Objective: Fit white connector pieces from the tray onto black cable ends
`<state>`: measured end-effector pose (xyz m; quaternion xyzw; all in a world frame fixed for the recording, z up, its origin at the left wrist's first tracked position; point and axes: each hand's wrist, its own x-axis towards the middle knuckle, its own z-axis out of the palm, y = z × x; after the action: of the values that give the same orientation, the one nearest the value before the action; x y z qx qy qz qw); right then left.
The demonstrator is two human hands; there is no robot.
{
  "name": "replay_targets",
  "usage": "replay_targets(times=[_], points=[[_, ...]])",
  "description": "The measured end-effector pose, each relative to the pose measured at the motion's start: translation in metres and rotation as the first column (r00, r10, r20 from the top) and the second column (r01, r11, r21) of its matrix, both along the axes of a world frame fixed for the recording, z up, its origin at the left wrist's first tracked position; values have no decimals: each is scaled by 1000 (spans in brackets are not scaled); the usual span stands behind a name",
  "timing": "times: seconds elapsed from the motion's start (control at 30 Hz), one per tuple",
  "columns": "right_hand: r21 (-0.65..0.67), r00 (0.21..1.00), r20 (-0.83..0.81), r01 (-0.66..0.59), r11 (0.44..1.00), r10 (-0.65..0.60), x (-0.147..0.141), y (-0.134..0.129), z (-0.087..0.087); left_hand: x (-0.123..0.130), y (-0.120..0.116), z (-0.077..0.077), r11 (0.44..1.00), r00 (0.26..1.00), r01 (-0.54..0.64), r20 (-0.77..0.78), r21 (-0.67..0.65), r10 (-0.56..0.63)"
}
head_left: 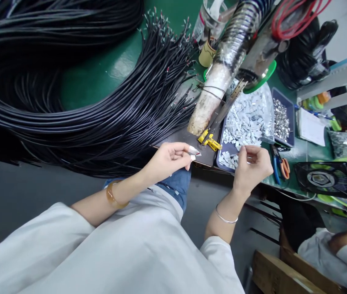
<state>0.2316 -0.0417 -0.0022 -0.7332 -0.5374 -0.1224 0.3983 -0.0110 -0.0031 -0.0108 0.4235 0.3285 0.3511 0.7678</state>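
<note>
My left hand is closed in a pinch at the table's front edge, with white coverings on its thumb and fingertip. A tiny red-and-white tip shows at the fingertips, too small to name. My right hand is also pinched, over the front edge of a dark tray; what it holds, if anything, is hidden. Small white flat pieces fill much of that tray, partly in a clear bag. Between the hands lies a yellow clip-like piece. Beside my left hand, black cables fan out with stripped red and white ends.
A taped duct hangs low over the table beside a metal tool. Right of the tray are a bin of metal parts, pliers, orange-handled scissors and a black fan. A co-worker sits at lower right by cardboard.
</note>
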Motion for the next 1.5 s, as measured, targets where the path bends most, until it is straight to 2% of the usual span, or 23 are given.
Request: replay_targets(times=[0.1, 0.17, 0.23, 0.27, 0.33, 0.4, 0.47, 0.53, 0.67, 0.9, 1.03, 1.1, 1.2, 1.27, 1.37, 1.5], points=[[79, 993, -111, 37, 996, -28, -5, 2, -2, 2, -1, 0, 996, 997, -50, -54, 76, 54], [149, 966, -257, 22, 989, 17, -12, 1, -2, 2, -4, 1, 981, 989, -120, -70, 151, 132], [208, 907, -408, -16, 978, 102, -25, -3, 0, 2, -5, 3, 961, 979, -162, -87, 223, 185], [229, 873, -466, -38, 973, 144, -33, -6, 1, 2, -5, 5, 956, 979, -147, -100, 254, 177], [245, 824, -526, -92, 965, 212, -52, -13, 3, 1, -4, 9, 957, 990, -37, -120, 288, 74], [232, 775, -557, -200, 952, 299, -70, -20, 4, -1, -1, 14, 958, 991, 93, -120, 273, -62], [194, 730, -572, -324, 926, 375, -84, -24, 2, -1, 2, 17, 957, 984, 164, -104, 239, -143], [153, 691, -594, -405, 901, 411, -92, -26, -2, -1, 4, 18, 958, 982, 177, -99, 224, -158], [112, 637, -655, -451, 885, 407, -92, -24, -5, -2, 5, 17, 951, 977, 202, -117, 233, -179], [105, 632, -642, -488, 866, 434, -85, -26, -4, -3, 5, 13, 944, 971, 233, -110, 235, -213], [132, 543, -691, -553, 823, 476, -82, -22, -9, -4, 4, 11, 943, 971, 222, -142, 247, -192], [121, 562, -692, -527, 841, 452, -83, -21, -10, -4, 2, 10, 945, 973, 203, -159, 256, -166], [122, 722, -577, -385, 915, 382, -87, -22, -9, -4, -1, 8, 966, 982, 135, -158, 220, -101], [184, 810, -461, -313, 932, 363, -90, -25, -6, -4, -2, 7, 978, 986, 90, -153, 190, -61], [269, 864, -297, -332, 904, 406, -94, -28, -3, -2, 0, 7, 984, 989, 35, -148, 173, -9], [264, 869, -122, -438, 859, 480, -97, -28, -5, 2, 5, 12, 988, 991, -30, -127, 152, 50]])
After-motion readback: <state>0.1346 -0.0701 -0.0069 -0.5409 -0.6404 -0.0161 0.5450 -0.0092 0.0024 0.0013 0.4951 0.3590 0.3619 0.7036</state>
